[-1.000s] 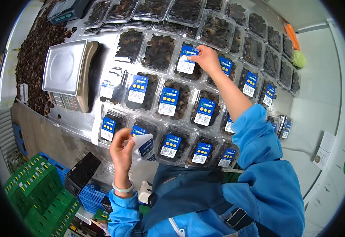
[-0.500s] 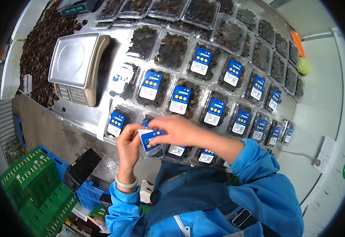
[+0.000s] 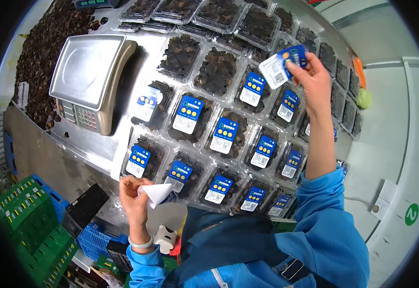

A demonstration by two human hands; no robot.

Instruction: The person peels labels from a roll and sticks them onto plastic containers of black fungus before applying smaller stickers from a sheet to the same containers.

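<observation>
Label point(image 3: 283, 64), blue and white, is pinched between the thumb and fingers of my right hand point(image 3: 313, 81), held in the air above the far right trays. My left hand point(image 3: 133, 198) is closed on a white backing sheet point(image 3: 157, 193) at the near edge of the steel table point(image 3: 94, 144).

Risks, as I judge them:
1. The label may fold onto itself or stick to my fingers, since it hangs free by 1 corner.
2. It may land crooked or across 2 lids, because the clear trays point(image 3: 217, 72) sit edge to edge.

Count: 1 label in hand, 1 backing sheet, 1 scale point(image 3: 87, 72). I count about 18 labelled trays; the far rows carry no labels, total not countable.
</observation>
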